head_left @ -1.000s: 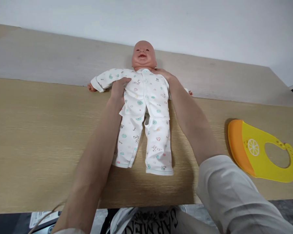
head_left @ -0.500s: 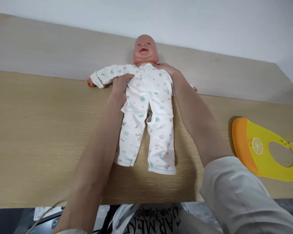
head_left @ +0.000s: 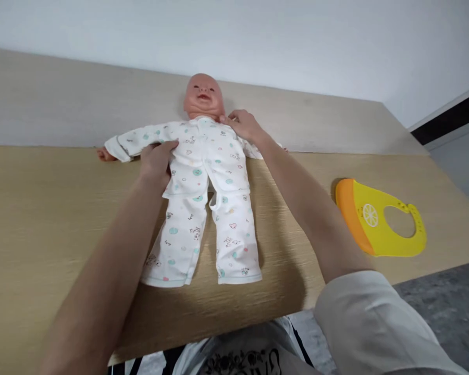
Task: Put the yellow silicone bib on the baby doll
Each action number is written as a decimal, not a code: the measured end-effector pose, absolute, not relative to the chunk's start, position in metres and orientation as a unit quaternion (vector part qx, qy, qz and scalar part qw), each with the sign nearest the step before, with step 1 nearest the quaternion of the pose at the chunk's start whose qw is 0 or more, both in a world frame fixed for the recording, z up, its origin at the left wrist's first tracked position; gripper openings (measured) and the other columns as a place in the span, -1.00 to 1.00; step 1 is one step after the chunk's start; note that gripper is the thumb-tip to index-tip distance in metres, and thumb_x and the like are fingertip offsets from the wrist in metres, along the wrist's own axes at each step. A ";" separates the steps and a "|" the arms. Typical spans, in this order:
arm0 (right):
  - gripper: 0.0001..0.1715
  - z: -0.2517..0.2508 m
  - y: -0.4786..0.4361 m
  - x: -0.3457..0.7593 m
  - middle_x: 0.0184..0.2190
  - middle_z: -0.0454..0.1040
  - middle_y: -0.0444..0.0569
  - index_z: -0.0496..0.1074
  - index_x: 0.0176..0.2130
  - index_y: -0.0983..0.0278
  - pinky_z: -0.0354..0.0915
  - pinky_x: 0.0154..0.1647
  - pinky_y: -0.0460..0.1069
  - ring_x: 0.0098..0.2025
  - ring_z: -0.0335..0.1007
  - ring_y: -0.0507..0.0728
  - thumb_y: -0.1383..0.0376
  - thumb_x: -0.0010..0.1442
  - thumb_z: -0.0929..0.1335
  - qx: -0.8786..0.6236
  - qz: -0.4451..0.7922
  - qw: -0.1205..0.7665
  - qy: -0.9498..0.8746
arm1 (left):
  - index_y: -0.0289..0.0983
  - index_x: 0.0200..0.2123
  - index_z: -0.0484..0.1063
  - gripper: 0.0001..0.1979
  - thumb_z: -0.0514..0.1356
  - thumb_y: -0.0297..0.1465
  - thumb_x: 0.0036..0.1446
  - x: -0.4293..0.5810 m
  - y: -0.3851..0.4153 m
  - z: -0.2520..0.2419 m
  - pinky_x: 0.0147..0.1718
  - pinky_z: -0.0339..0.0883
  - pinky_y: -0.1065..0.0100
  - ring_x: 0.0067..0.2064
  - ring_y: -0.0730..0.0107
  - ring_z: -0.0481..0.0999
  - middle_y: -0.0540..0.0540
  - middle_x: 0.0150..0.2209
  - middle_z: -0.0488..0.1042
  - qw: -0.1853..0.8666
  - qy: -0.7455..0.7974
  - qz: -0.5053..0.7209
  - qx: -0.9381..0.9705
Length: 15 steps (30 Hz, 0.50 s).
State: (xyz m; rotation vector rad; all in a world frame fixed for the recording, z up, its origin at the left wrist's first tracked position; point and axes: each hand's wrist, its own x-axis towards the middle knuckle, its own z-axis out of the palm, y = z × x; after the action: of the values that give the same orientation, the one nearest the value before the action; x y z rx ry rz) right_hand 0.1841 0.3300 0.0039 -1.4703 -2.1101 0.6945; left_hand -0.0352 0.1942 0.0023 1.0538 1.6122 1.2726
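A baby doll point(head_left: 204, 96) rests face up, with its head and shoulders over the greyish panel and its legs over the wooden tabletop. It wears a white printed top point(head_left: 203, 156) and matching trousers point(head_left: 238, 237). My left hand point(head_left: 156, 159) grips the doll's side below the sleeved arm on the left, its thumb on the chest and the other fingers hidden behind. My right hand point(head_left: 242, 125) is at the doll's neck and shoulder on the right, fingers loosely bent and apart, tips close to the collar.
A yellow bib point(head_left: 391, 245) with an orange pocket lies on the wooden tabletop point(head_left: 62, 224) to the right. The pale greyish panel point(head_left: 82, 99) runs behind, up to the white wall point(head_left: 258, 41). The table's front edge is close to my body.
My view has shifted, so the doll sits further left and more of the right side shows. My right hand has lifted and loosened at the doll's shoulder; my left keeps its grip.
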 end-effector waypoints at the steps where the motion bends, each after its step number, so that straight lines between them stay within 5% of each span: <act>1: -0.34 0.005 0.324 0.195 -0.08 0.52 0.14 0.49 0.00 0.39 0.27 0.22 0.16 0.01 0.42 0.25 -0.15 0.32 0.36 -0.532 0.214 0.232 -0.786 | -0.55 -0.06 0.34 -0.75 0.19 -0.48 0.25 -0.035 0.187 0.005 -0.30 0.32 0.40 -0.29 0.54 0.39 -0.14 -0.19 0.47 0.427 0.642 0.520 0.368; 8: 0.01 0.012 0.276 0.287 0.24 0.38 0.19 0.36 0.29 0.33 0.23 0.30 0.24 0.27 0.29 0.42 -0.14 0.04 0.51 -0.463 0.122 0.147 -0.865 | -0.35 -0.03 0.38 -0.75 0.22 -0.47 0.21 -0.046 0.131 -0.007 -0.43 0.15 0.38 -0.39 0.51 0.33 0.01 -0.33 0.37 0.413 0.687 0.495 0.335; 15: -0.16 0.006 0.271 0.307 0.28 0.39 -0.03 0.37 0.32 0.20 0.27 0.29 0.18 0.28 0.33 0.32 0.21 0.09 0.49 -0.505 0.120 0.062 -0.852 | -0.27 -0.23 0.42 -0.84 0.10 -0.32 0.31 -0.061 0.079 -0.011 -0.24 0.20 0.32 -0.26 0.37 0.40 0.00 -0.33 0.43 0.283 0.738 0.331 0.516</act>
State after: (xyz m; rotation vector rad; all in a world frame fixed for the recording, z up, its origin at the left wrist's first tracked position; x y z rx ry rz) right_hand 0.3065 0.2714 0.0059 -1.5279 -2.5772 0.3615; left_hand -0.0608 0.0785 -0.0107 1.3828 1.9752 0.8854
